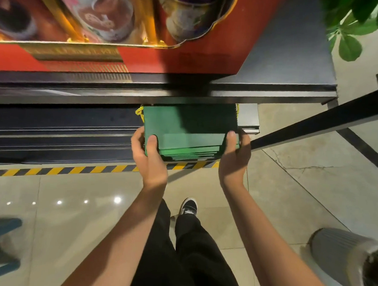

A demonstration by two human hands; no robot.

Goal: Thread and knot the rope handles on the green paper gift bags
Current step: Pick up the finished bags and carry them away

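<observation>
Both bare forearms are extended forward and slightly inward. The left hand is held at the near left corner of a stack of green paper bags, its thumb laid flat on top and its fingers curled round the side. The right hand is clamped on the near right corner, thumb pressed on top, fingers wrapped underneath.

A stack of flat-folded green paper gift bags lies level just under the front edge of the dark table. Yellow rope handles show at the stack's far corners, nearest that edge.
</observation>
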